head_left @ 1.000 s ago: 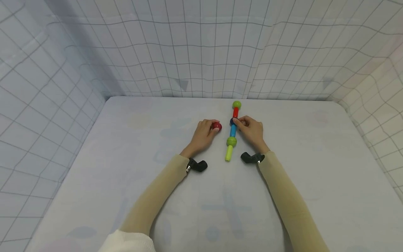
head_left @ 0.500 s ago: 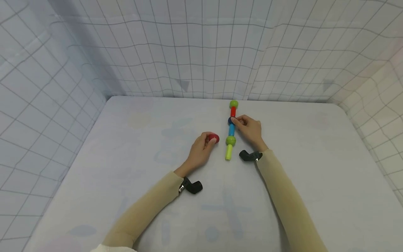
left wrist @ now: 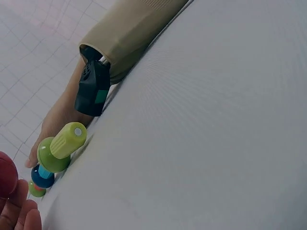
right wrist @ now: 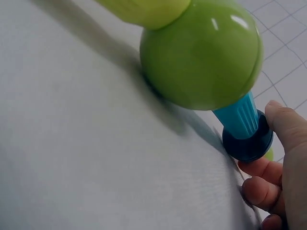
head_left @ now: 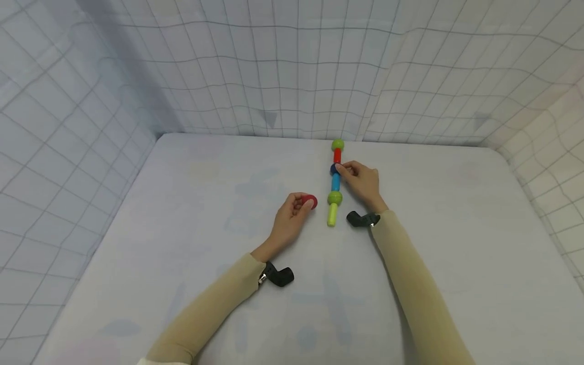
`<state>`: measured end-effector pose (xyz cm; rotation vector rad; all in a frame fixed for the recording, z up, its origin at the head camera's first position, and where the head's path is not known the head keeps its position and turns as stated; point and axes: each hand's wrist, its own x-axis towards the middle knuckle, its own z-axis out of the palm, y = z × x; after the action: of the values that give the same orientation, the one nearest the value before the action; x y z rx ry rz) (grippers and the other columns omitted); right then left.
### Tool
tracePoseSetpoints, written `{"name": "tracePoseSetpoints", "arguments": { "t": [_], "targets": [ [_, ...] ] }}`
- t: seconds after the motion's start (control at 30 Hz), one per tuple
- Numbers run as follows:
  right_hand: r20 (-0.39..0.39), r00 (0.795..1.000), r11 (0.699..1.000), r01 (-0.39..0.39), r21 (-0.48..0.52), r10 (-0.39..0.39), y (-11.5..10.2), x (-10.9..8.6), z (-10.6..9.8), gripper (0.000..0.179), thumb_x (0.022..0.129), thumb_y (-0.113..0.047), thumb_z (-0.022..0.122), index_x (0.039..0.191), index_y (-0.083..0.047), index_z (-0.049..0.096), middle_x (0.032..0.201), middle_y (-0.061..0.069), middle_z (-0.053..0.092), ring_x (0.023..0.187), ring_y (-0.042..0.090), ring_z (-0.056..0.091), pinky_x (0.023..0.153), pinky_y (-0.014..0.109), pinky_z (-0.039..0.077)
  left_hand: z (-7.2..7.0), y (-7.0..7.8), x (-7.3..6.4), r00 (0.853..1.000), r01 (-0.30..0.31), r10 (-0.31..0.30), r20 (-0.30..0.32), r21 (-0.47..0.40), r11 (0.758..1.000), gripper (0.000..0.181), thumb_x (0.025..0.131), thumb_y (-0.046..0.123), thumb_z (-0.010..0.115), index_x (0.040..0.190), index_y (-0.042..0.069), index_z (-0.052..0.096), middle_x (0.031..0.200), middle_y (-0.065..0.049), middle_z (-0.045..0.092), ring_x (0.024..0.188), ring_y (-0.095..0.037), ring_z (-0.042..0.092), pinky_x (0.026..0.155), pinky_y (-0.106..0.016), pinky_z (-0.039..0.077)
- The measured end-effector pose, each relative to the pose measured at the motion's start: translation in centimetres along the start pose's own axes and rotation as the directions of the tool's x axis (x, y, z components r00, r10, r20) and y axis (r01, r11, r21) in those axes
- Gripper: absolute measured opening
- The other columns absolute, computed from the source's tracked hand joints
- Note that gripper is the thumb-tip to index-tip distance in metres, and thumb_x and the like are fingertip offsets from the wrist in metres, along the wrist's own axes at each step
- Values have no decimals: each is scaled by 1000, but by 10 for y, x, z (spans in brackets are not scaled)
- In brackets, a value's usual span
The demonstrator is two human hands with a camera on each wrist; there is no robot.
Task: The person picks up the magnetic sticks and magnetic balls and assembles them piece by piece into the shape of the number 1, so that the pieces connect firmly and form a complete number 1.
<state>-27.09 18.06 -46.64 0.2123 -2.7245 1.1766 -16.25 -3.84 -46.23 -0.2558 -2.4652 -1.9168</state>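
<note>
My left hand (head_left: 288, 219) pinches a red ball (head_left: 309, 202) between thumb and fingers, left of a line of joined toy pieces. At the left edge of the left wrist view, the red ball (left wrist: 6, 175) sits against the fingertips. My right hand (head_left: 363, 182) pinches the dark blue ball (right wrist: 247, 143) in that line. From far to near, the line runs: a green ball (head_left: 338, 145), a red rod (head_left: 337, 155), the dark blue ball, a blue rod (head_left: 335, 182), another green ball (head_left: 335, 197) and a yellow-green rod (head_left: 332, 215) with a free near end.
The pieces lie on a white-covered table (head_left: 219, 203). A white grid-patterned curtain (head_left: 283, 76) hangs behind its far edge and at both sides. Each wrist carries a black camera mount (head_left: 280, 276).
My left hand has drawn the red ball nearer to me, away from the far edge. The right hand keeps its pinch on the dark blue ball; the line has shifted slightly left.
</note>
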Motion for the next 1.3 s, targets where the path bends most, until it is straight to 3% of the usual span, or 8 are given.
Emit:
{"name": "tracePoseSetpoints", "arguments": {
  "t": [0.23, 0.4, 0.47, 0.63, 0.73, 0.9, 1.1, 1.3],
  "targets": [
    [-47, 999, 998, -21, 60, 24, -2, -8, -1, 45, 96, -46, 51, 113, -6, 65, 71, 3, 56, 64, 18, 46, 74, 35, 29, -4, 2, 2, 999, 26, -30, -44, -98, 995, 32, 96, 28, 59, 114, 2, 55, 98, -9, 61, 81, -16, 53, 68, -23, 44],
    [-70, 996, 986, -49, 157, 61, -7, -31, -1, 40, 95, -40, 56, 117, -7, 62, 76, 5, 57, 65, 18, 48, 61, 29, 35, -4, 2, 2, 997, 47, -55, -49, -158, 986, 35, 95, 27, 60, 117, 1, 53, 101, -10, 60, 82, -16, 54, 69, -23, 47],
    [-79, 995, 982, -41, 184, 56, -9, -41, -1, 38, 95, -36, 57, 118, -6, 60, 79, 5, 56, 67, 16, 48, 61, 26, 35, -4, 3, 3, 997, 47, -56, -53, -169, 984, 33, 95, 26, 60, 117, 1, 53, 102, -9, 60, 82, -16, 54, 70, -23, 48],
    [-94, 993, 963, -44, 266, 71, -15, -66, -2, 29, 95, -29, 60, 110, -5, 61, 82, 5, 58, 61, 14, 50, 55, 22, 38, -5, 3, 3, 997, 36, -47, -60, -185, 982, 32, 95, 25, 60, 115, 1, 53, 101, -10, 60, 82, -17, 56, 70, -24, 48],
    [-33, 992, 942, -106, 319, 123, -22, -79, -4, 28, 94, -34, 61, 105, -8, 62, 81, 6, 59, 50, 16, 53, 47, 23, 40, -5, 2, 3, 998, 29, -41, -57, -197, 980, 33, 95, 25, 60, 116, 0, 53, 101, -11, 60, 84, -21, 57, 71, -25, 49],
    [144, 976, 909, -203, 363, 161, -32, -90, -5, 38, 92, -44, 61, 103, -7, 61, 78, 10, 60, 44, 21, 56, 40, 29, 44, -6, 2, 2, 998, 16, -28, -52, -208, 978, 35, 96, 25, 59, 117, -2, 52, 103, -13, 59, 86, -24, 56, 73, -29, 49],
    [304, 931, 900, -297, 317, 201, -38, -90, -9, 46, 87, -50, 64, 103, -6, 61, 68, 13, 60, 45, 25, 59, 44, 34, 50, -5, 2, 3, 998, 16, -27, -51, -210, 978, 32, 96, 22, 59, 116, -2, 52, 101, -12, 59, 82, -17, 56, 71, -25, 48],
    [393, 886, 910, -351, 220, 247, -47, -90, -9, 57, 79, -60, 67, 96, -6, 63, 60, 12, 59, 44, 26, 59, 45, 34, 50, -5, 2, 3, 999, -2, -9, -51, -205, 979, 30, 96, 20, 60, 115, -2, 52, 100, -12, 60, 81, -17, 55, 69, -24, 47]
  ]
}}
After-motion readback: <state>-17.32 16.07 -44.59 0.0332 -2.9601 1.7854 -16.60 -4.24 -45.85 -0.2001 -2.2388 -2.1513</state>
